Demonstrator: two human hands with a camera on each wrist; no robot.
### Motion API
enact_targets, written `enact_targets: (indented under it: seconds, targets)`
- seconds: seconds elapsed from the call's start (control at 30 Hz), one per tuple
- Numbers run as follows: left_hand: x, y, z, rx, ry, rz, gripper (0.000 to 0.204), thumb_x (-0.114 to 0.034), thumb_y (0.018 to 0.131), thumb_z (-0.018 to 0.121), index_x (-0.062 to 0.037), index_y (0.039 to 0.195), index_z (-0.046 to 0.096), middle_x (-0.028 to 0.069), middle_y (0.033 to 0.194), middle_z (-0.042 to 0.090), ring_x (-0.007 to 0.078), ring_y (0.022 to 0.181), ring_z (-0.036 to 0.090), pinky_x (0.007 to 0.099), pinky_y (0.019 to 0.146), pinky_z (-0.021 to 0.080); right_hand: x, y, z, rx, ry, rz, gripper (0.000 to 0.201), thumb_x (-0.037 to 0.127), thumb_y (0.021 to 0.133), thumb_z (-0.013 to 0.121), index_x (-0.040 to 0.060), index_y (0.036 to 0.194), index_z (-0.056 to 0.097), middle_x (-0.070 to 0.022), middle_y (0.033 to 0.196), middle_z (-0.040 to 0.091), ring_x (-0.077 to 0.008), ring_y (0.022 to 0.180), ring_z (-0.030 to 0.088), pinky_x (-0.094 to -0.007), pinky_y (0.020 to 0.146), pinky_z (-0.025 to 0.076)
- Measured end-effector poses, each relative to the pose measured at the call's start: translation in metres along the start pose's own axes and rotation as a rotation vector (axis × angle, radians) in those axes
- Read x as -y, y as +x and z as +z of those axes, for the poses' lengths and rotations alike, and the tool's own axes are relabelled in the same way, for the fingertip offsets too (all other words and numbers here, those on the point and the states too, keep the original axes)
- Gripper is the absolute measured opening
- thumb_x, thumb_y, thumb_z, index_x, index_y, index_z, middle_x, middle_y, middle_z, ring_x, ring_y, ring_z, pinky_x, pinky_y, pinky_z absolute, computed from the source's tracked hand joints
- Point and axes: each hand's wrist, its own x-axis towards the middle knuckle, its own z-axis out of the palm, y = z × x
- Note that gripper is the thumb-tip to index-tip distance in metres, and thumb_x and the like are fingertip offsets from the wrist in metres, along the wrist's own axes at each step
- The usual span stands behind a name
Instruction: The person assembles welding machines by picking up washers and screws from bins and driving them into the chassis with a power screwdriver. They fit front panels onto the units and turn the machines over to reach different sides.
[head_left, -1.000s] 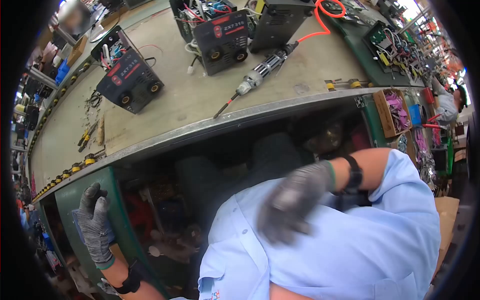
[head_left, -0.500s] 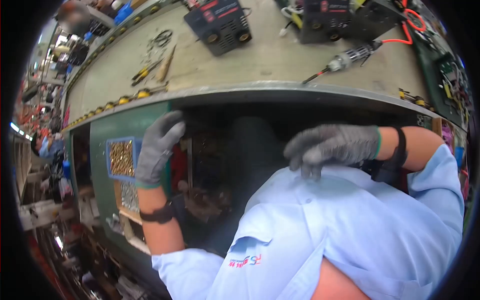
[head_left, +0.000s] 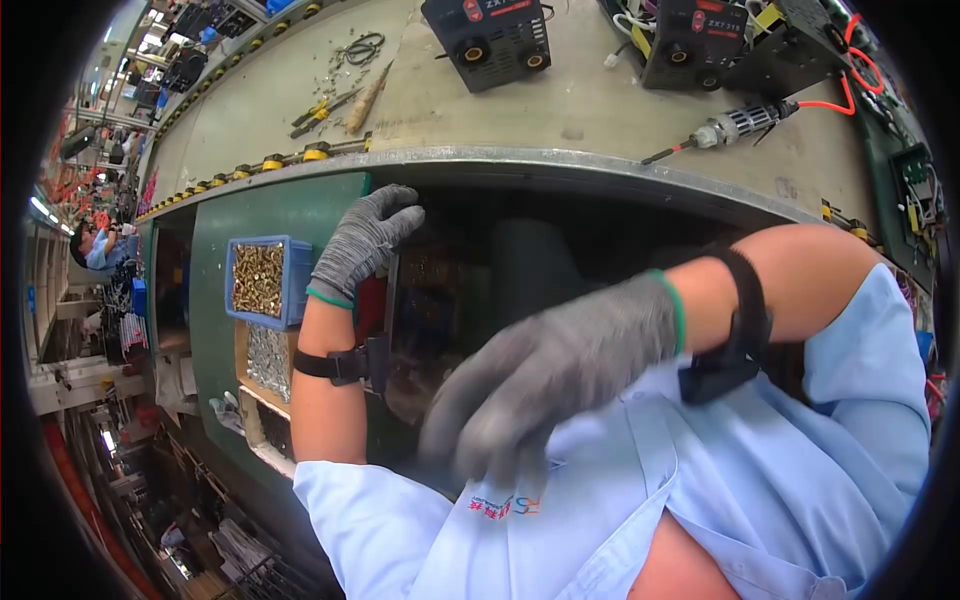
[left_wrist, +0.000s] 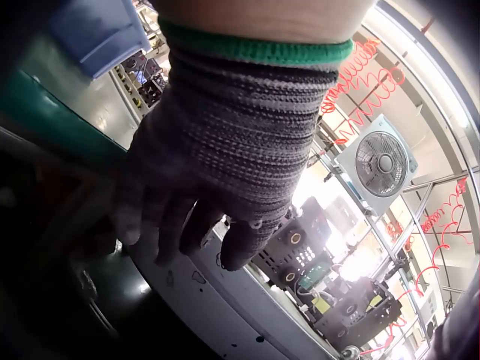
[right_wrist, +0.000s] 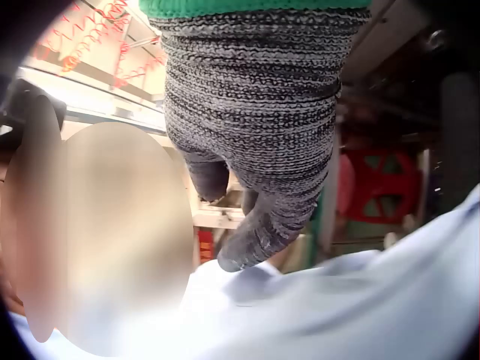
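Note:
My left hand [head_left: 365, 240], in a grey knit glove with a green cuff, hovers just below the front edge of the workbench. Its fingers are loosely bent, and nothing shows between them in the head or left wrist view. Nearest to it is a blue bin [head_left: 298, 290] full of brass-coloured screws [head_left: 257, 279]. My right hand [head_left: 560, 370], gloved the same way and blurred by motion, hangs in front of the light blue shirt [head_left: 760, 460]. Its fingers droop in a relaxed curve with nothing held. The right wrist view shows those fingertips [right_wrist: 244, 255] close to the shirt.
A box of silvery hardware [head_left: 268, 362] stands beside the blue bin. On the bench lie an electric screwdriver [head_left: 735, 125] with an orange cord, cutters [head_left: 322, 112] and a wooden-looking stick [head_left: 368, 100]. Black-panelled electronic units [head_left: 490, 45] stand further back. A metal edge [head_left: 520, 156] borders the bench.
The head view has swung left, bringing the bin of screws into sight. My right hand has moved left across the shirt. The left hand now sits closer to the bench edge.

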Motion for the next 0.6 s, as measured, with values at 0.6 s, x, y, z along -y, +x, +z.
enact_targets:
  seconds: [0.6]
  targets:
    - [-0.021, 0.036, 0.002, 0.033, 0.081, 0.063, 0.046, -0.038, 0.095, 0.074, 0.0004, 0.120, 0.071, 0.0081, 0.090, 0.072, 0.0158, 0.085, 0.066, 0.0324, 0.081, 0.054, 0.029, 0.020, 0.002, -0.101, -0.804, -0.128, 0.039, 0.031, 0.102, 0.067, -0.0011, 0.125, 0.066, -0.0082, 0.101, 0.073, -0.0132, 0.088, 0.069, -0.0299, 0.080, 0.058]
